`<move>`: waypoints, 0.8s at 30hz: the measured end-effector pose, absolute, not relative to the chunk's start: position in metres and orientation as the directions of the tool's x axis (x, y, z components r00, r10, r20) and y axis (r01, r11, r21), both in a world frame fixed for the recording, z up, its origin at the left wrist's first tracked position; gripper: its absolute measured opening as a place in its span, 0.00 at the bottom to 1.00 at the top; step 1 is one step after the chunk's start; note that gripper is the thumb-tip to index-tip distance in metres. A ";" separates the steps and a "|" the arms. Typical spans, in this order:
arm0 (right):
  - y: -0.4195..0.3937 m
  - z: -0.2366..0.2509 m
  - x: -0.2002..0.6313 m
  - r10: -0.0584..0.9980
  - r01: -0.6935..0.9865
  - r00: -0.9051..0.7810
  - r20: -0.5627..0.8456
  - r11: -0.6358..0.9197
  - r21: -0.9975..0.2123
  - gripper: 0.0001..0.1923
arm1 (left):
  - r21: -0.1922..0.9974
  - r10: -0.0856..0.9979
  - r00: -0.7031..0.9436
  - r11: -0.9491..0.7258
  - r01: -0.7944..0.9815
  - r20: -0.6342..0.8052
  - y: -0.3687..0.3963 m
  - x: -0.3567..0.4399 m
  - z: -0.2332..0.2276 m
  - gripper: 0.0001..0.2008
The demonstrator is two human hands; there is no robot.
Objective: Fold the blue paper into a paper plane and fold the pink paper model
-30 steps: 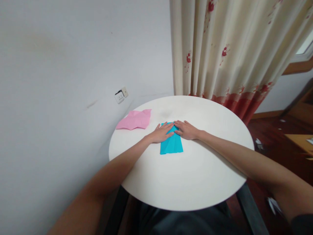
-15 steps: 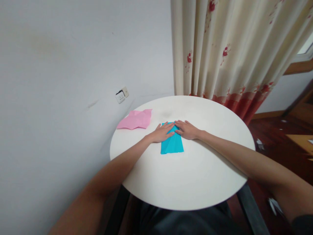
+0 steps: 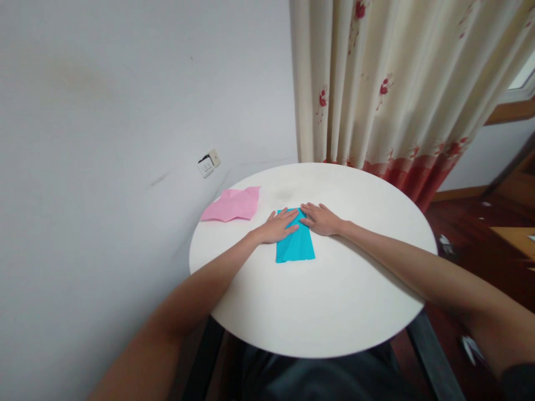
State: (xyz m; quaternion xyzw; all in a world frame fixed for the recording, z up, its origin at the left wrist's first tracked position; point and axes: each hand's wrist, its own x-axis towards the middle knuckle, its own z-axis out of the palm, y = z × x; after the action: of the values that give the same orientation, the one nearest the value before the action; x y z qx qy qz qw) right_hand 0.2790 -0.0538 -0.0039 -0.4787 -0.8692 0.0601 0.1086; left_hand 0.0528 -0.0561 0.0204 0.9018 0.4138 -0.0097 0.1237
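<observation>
A creased blue sheet of paper [image 3: 296, 248] lies flat in the middle of the round white table [image 3: 326, 301]. My left hand [image 3: 276, 227] rests palm down over its left upper part, fingers stretched out toward the far edge. On the other side, my right hand [image 3: 321, 219] lies flat at the upper right edge, its thumb and fingertips touching the paper. Both hands are open, and the fingers of each cover part of the sheet. A small gap of blue shows between them.
A wrinkled pink sheet of paper [image 3: 233, 204] sits at the table's far left. Behind it, a wall socket [image 3: 206, 166] is on the white wall [image 3: 125, 111]. A floral curtain [image 3: 376, 83] hangs beyond the table's far right edge.
My right hand has shifted slightly away along the paper's right edge, widening the gap between the hands. My left hand and both papers look the same.
</observation>
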 end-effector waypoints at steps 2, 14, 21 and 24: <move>-0.054 -0.004 0.279 0.845 0.820 -0.519 0.132 0.535 -0.203 0.34 | 0.215 0.743 0.658 -0.628 0.748 -0.122 -0.056 0.053 0.020 0.35; -0.059 -0.004 0.275 0.795 0.763 -0.590 0.141 0.606 -0.223 0.34 | 0.233 0.739 0.660 -0.624 0.746 -0.133 -0.058 0.055 0.024 0.35; -0.055 -0.003 0.276 0.834 0.806 -0.541 0.109 0.550 -0.219 0.34 | 0.236 0.737 0.663 -0.627 0.742 -0.129 -0.055 0.054 0.022 0.35; -0.052 -0.003 0.276 0.850 0.823 -0.515 0.107 0.526 -0.213 0.34 | 0.230 0.741 0.660 -0.626 0.745 -0.124 -0.054 0.054 0.020 0.35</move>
State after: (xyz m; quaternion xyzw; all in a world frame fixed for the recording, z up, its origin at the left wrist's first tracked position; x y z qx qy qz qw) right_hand 0.2761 -0.0522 -0.0031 -0.4822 -0.8678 0.0677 0.0992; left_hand 0.0537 -0.0542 0.0198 0.9016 0.4120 -0.0089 0.1315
